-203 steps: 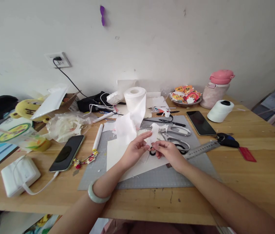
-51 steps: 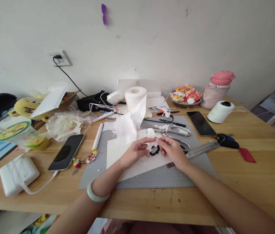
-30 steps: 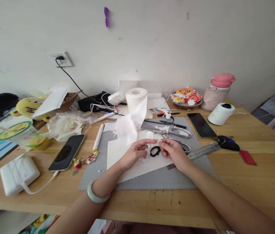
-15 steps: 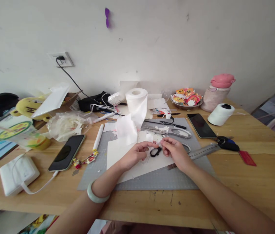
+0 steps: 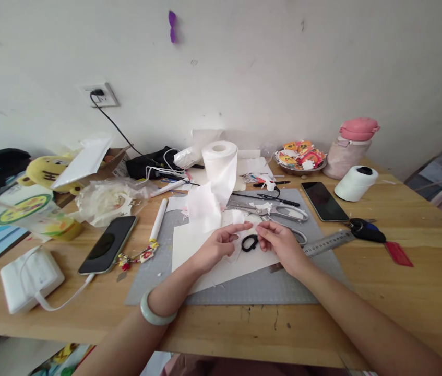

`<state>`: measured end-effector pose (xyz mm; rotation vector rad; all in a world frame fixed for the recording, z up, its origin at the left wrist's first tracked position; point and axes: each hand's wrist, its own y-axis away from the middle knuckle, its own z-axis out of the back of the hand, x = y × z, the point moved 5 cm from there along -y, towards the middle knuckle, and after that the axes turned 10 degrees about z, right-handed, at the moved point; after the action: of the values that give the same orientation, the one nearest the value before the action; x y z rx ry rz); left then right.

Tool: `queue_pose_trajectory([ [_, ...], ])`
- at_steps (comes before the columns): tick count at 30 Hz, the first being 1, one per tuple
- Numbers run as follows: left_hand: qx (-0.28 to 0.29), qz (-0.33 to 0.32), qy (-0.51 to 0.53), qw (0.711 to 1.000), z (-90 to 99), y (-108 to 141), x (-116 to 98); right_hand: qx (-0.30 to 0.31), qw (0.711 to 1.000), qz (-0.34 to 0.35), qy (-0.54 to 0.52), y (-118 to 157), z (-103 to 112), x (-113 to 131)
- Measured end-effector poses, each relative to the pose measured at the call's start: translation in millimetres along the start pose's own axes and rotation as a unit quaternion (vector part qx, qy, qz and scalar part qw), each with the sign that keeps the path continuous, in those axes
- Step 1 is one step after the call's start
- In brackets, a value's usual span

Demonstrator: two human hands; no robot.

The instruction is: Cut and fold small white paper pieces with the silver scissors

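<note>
Both my hands hover over a white paper sheet (image 5: 189, 261) on a grey cutting mat (image 5: 154, 284). My left hand (image 5: 221, 244) has its index finger stretched to the right, thumb apart below it, with nothing plainly held. Clear film shows faintly beneath it. Close by, my right hand (image 5: 279, 241) pinches thumb and index finger together; whatever is between them is too small to make out. A small black loop (image 5: 249, 243) lies on the sheet between the hands. Behind them are metal scissors (image 5: 289, 212) and a white tissue roll (image 5: 219, 162) with its loose end trailing forward.
A steel ruler (image 5: 328, 243) and car key (image 5: 367, 231) lie right of my right hand. Further out are a dark phone (image 5: 324, 201), a thread cone (image 5: 356, 184) and a pink-lidded bottle (image 5: 349, 151). On the left lie another phone (image 5: 108, 245), a white charger (image 5: 31, 279) and a drink cup (image 5: 36, 216).
My left and right fingertips have drawn slightly apart; the small whitish bit seen between them before no longer shows clearly. More of the black loop is visible.
</note>
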<state>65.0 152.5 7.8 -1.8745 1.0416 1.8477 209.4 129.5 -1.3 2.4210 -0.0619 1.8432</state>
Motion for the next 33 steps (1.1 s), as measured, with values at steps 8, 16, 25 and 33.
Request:
queue_pose_trajectory([
  [8,0.009,0.002,0.013,1.0,-2.1,0,-2,0.036,0.996,-0.052,-0.061,10,-15,-7],
  [16,-0.001,0.009,0.007,1.0,-3.4,0,-3,0.015,0.994,-0.067,-0.082,9,-13,-7],
  [25,-0.058,-0.038,-0.055,0.996,-7.0,2,-13,0.037,0.999,-0.037,0.004,4,-15,-11],
  [33,-0.09,-0.025,-0.056,0.994,-7.6,-5,-6,0.026,0.999,-0.031,-0.035,4,-17,-12],
])
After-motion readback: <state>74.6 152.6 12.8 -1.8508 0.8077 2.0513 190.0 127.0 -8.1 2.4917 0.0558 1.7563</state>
